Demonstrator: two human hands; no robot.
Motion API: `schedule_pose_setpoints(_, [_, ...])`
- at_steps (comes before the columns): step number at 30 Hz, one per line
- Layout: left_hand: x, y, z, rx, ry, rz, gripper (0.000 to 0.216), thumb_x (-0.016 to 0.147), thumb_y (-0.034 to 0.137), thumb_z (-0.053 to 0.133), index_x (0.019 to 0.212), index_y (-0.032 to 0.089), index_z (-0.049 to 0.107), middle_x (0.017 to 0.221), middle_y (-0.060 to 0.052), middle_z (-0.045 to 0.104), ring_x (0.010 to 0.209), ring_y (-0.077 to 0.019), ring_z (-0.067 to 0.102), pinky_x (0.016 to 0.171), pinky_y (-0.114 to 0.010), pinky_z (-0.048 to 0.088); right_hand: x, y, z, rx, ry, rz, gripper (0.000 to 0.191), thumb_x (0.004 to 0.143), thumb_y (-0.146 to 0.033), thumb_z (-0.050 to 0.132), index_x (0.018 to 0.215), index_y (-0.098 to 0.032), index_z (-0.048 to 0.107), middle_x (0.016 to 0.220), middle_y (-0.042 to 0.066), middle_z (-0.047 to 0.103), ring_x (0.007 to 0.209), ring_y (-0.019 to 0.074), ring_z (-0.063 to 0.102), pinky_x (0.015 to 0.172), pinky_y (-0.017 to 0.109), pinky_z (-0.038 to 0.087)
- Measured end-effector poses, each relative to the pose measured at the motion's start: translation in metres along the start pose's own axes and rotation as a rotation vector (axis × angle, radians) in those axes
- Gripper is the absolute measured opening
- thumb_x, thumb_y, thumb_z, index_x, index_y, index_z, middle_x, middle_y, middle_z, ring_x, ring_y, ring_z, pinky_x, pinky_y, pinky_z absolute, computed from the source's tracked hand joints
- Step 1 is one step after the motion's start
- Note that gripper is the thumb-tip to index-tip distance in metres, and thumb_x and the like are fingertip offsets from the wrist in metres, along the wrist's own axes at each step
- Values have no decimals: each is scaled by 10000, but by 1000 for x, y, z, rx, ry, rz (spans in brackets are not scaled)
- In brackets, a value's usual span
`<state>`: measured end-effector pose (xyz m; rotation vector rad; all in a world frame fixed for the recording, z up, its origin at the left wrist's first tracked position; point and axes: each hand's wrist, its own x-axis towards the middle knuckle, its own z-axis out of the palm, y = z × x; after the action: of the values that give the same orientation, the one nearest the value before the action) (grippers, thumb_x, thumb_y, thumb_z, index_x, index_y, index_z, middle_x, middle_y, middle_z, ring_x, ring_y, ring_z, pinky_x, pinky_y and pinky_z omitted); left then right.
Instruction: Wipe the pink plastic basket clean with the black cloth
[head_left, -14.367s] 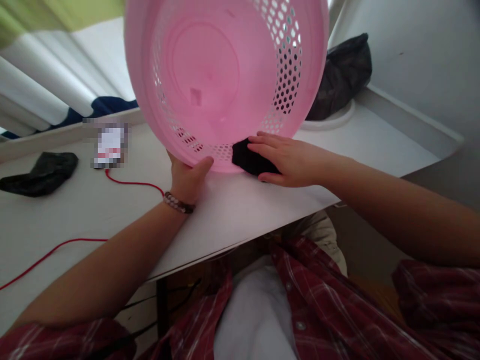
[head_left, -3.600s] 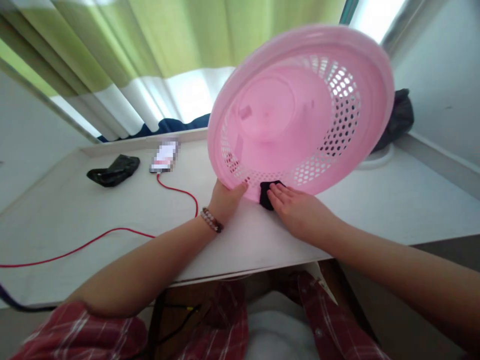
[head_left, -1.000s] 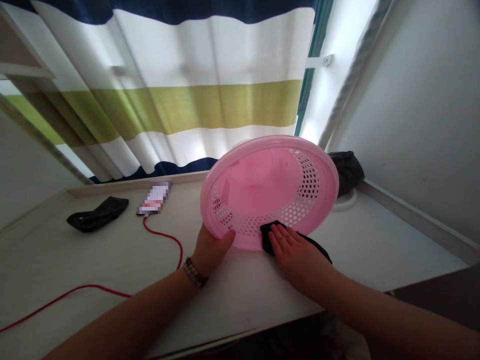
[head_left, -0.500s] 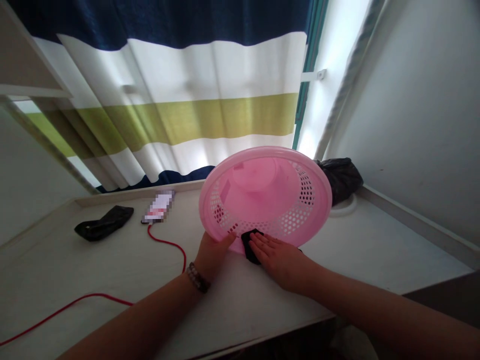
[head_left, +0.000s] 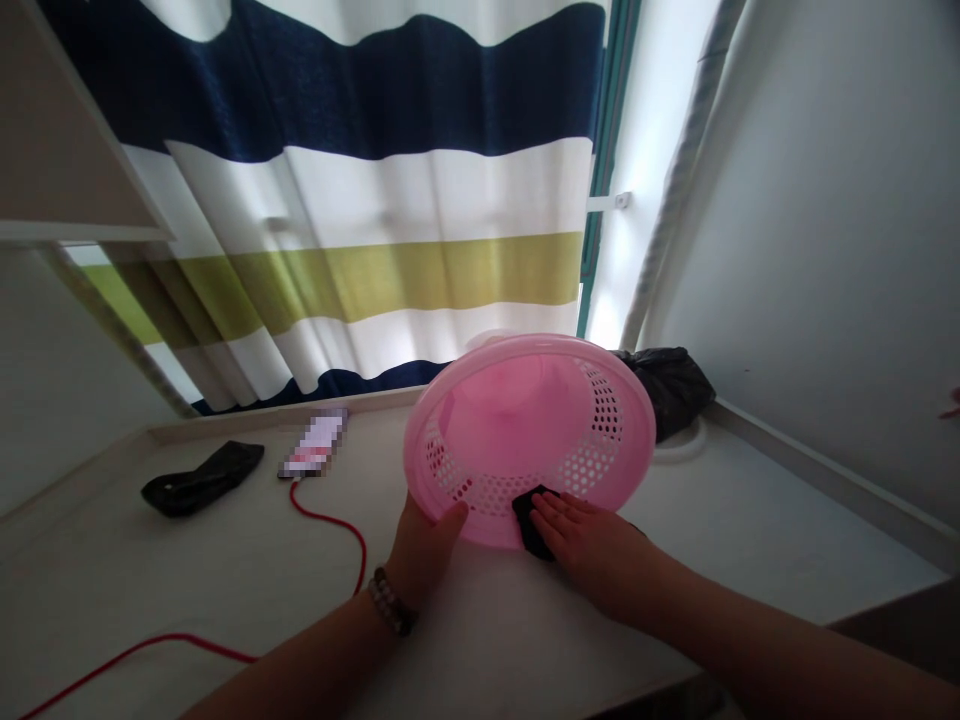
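A round pink plastic basket [head_left: 525, 430] with a perforated wall stands tilted on its rim on the white table [head_left: 225, 590], its inside facing me. My left hand [head_left: 424, 545] grips the lower left of the rim, thumb over the edge. My right hand [head_left: 592, 550] lies flat, fingers together, pressing a black cloth [head_left: 531, 518] against the outside of the basket's lower wall. Most of the cloth is hidden under the palm.
A phone [head_left: 313, 443] with a red cable [head_left: 330, 520] lies at the back of the table. A black folded item [head_left: 201, 478] sits far left. A dark bag [head_left: 667, 385] rests in the back right corner by the wall. A striped curtain [head_left: 360, 230] hangs behind.
My right hand and the cloth slid slightly right along the basket's lower wall. The camera tilted upward, showing more curtain. My left hand kept its grip.
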<state>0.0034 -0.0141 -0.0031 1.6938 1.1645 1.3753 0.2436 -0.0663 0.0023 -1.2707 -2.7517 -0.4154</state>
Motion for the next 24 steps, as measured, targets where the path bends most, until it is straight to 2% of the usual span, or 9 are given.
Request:
schedule_pose_setpoints(4, [0,2,0,21,16,24,624,736,228,606,1318,152,394,1306,-129,518,1212,-252,496,1075,-458,344,4,-6,4,-53,39,4,490,848,-174,447,1318,-40,476,1339,213,476,1240,269,463,1021,413,384])
schedule_pose_setpoints(10, [-2,2,1,91,47,8,591,739,237,606,1298,158,430,1293,-117,530,1203,-248,500,1077,-442,340,27,-28,6,-61,50,8,517,836,-195,440,1303,26,468,1318,269,467,1206,333,484,954,451,441])
schedule_pose_setpoints(15, [0,3,1,69,37,5,616,739,240,609,1317,167,409,1291,-116,533,1200,-243,504,1077,-436,346,44,-42,6,-45,114,-3,518,846,-187,421,1311,41,448,1309,280,471,1210,312,485,961,430,435])
schedule_pose_setpoints(19, [0,2,-1,52,23,-20,611,744,252,614,1314,168,410,1307,-119,518,1201,-243,503,1081,-443,340,39,-40,13,-43,137,-1,526,853,-193,416,1332,25,427,1336,263,454,1227,300,470,975,419,424])
schedule_pose_setpoints(24, [0,-2,-2,11,7,-32,589,768,264,606,1314,160,408,1323,-124,504,1189,-238,514,1071,-448,354,17,-26,12,-62,89,23,526,845,-209,431,1329,-4,447,1368,230,433,1241,304,453,999,429,403])
